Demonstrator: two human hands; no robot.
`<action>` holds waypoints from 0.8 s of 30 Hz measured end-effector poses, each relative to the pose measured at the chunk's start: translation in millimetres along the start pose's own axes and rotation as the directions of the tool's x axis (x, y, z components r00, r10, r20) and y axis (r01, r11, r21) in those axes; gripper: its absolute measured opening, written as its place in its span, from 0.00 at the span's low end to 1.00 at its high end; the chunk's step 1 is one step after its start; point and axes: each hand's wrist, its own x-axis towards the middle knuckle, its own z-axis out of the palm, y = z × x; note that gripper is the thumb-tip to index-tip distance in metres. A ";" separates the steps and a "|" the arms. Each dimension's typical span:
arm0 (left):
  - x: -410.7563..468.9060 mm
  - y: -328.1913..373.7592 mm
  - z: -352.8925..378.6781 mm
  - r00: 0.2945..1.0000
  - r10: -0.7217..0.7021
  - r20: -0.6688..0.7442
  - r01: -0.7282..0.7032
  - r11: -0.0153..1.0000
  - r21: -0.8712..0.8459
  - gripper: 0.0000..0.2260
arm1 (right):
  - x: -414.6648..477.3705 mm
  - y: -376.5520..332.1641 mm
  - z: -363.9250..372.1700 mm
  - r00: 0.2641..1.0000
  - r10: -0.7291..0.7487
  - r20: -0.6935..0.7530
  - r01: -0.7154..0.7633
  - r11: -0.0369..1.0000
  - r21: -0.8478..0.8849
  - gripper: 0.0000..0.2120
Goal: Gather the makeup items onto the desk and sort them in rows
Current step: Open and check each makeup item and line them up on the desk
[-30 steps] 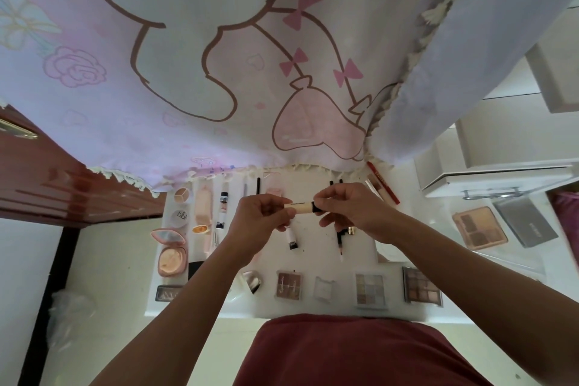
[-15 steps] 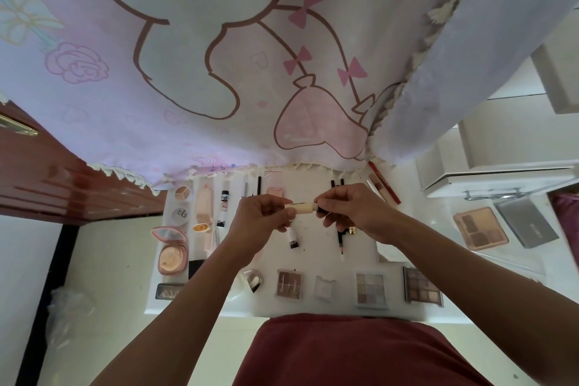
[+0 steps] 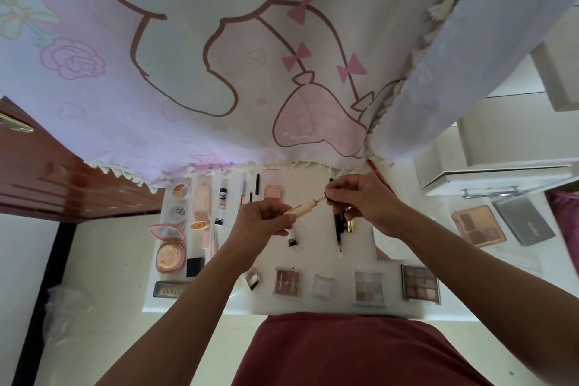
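Hands are held above the middle of the white desk (image 3: 316,252), and every place below is given from that desk. A cream concealer tube (image 3: 300,207) is gripped by the left hand (image 3: 261,219), whose fingers are curled closed around the tube's lower end. The tube's black cap (image 3: 328,196) is pinched between thumb and fingertips of the right hand (image 3: 360,202), and a thin wand is seen stretched between cap and tube, so the two parts are pulled slightly apart. Along the desk's near edge a row is formed by a dark flat case (image 3: 171,289), a brown eyeshadow palette (image 3: 288,283), a small clear compact (image 3: 322,287), a pale glitter palette (image 3: 368,287) and a dark brown palette (image 3: 420,284). At the desk's left side an open pink powder compact (image 3: 167,244) is laid, with two round pots and several upright tubes ranged behind it toward the far edge. Near the desk's centre, under the right hand, a black pencil (image 3: 338,229) is laid pointing toward the near edge. Beyond the desk's right edge, well apart from it, a rose-gold palette (image 3: 477,226) and a grey case (image 3: 524,224) are seen on a separate surface. Over the desk's far edge a pink cartoon-print curtain (image 3: 219,56) is hung.
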 end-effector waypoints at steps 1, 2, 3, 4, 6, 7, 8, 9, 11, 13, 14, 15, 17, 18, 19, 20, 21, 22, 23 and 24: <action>0.6 -2.4 0.6 1.000 -0.005 0.001 0.005 1.000 0.018 0.08 | 0.4 -0.1 -0.3 1.000 -0.001 -0.004 0.001 1.000 -0.002 0.07; 1.3 -4.7 1.4 1.000 -0.011 -0.002 0.011 0.999 0.038 0.08 | 0.8 -0.2 -0.5 1.000 0.000 -0.007 0.000 1.000 -0.004 0.07; 1.7 -7.2 2.7 1.000 -0.017 -0.004 0.017 0.998 0.054 0.08 | 1.4 -0.1 -0.7 1.000 0.000 -0.010 0.000 1.000 -0.011 0.07; 2.4 -9.7 4.6 1.000 -0.019 -0.002 0.019 0.997 0.070 0.09 | 2.3 -0.2 -1.0 1.000 -0.001 -0.015 0.001 1.000 -0.025 0.08; 2.9 -15.2 9.5 1.000 -0.013 0.012 0.012 0.993 0.117 0.09 | 4.7 -0.8 -1.3 1.000 -0.010 -0.022 0.008 0.997 -0.074 0.08; 3.3 -18.6 12.3 1.000 -0.011 0.022 0.007 0.989 0.150 0.09 | 6.5 -0.9 -1.1 1.000 -0.018 -0.023 0.015 0.994 -0.106 0.09; 4.3 -22.9 15.3 1.000 -0.014 0.028 0.009 0.981 0.194 0.08 | 8.9 -0.2 -0.9 0.999 -0.024 -0.022 0.021 0.990 -0.139 0.09; 5.9 -27.1 18.3 0.999 -0.021 0.029 0.013 0.968 0.252 0.08 | 11.9 0.4 -0.7 0.999 -0.028 -0.022 0.024 0.985 -0.169 0.10; 10.6 -37.4 25.7 0.999 -0.037 0.009 0.031 0.927 0.374 0.07 | 20.6 2.9 -0.1 1.000 -0.011 -0.022 0.006 0.974 -0.225 0.12; 14.9 -46.5 34.2 0.999 -0.042 -0.028 0.050 0.883 0.467 0.07 | 32.3 5.3 1.8 1.000 0.021 -0.013 -0.024 0.961 -0.276 0.13; 17.1 -50.5 38.3 0.998 -0.042 -0.049 0.061 0.867 0.495 0.07 | 38.9 6.8 3.2 0.999 0.036 -0.006 -0.036 0.951 -0.307 0.13; 18.9 -53.5 42.1 0.997 -0.040 -0.064 0.068 0.853 0.518 0.06 | 45.1 8.4 4.7 0.999 0.045 0.000 -0.042 0.938 -0.343 0.13; 25.3 -61.3 47.0 0.995 -0.045 -0.094 0.089 0.840 0.536 0.04 | 57.3 11.5 8.9 0.998 0.058 0.009 -0.049 0.908 -0.416 0.13; 28.6 -64.8 48.3 0.992 -0.051 -0.111 0.103 0.844 0.527 0.03 | 62.3 12.3 10.5 0.998 0.062 0.007 -0.052 0.898 -0.436 0.13; 31.8 -68.8 49.1 0.990 -0.064 -0.129 0.121 0.855 0.504 0.03 | 67.2 13.2 11.5 0.998 0.067 0.001 -0.059 0.895 -0.441 0.13; 35.0 -73.1 49.1 0.985 -0.083 -0.150 0.144 0.872 0.467 0.03 | 71.7 13.5 11.6 0.997 0.075 -0.009 -0.071 0.897 -0.435 0.12; 37.7 -76.6 48.2 0.980 -0.108 -0.167 0.169 0.896 0.410 0.03 | 75.9 13.1 11.1 0.996 0.085 -0.020 -0.085 0.902 -0.423 0.12; 40.1 -80.4 46.2 0.973 -0.146 -0.178 0.198 0.924 0.327 0.04 | 80.4 12.7 10.5 0.995 0.099 -0.026 -0.101 0.906 -0.410 0.11; 41.8 -83.3 43.6 0.967 -0.185 -0.176 0.223 0.947 0.229 0.05 | 84.0 12.0 9.3 0.993 0.112 -0.030 -0.115 0.910 -0.398 0.11; 43.9 -86.3 40.4 0.959 -0.227 -0.169 0.249 0.961 0.124 0.07 | 87.8 11.6 7.7 0.991 0.127 -0.031 -0.129 0.913 -0.387 0.10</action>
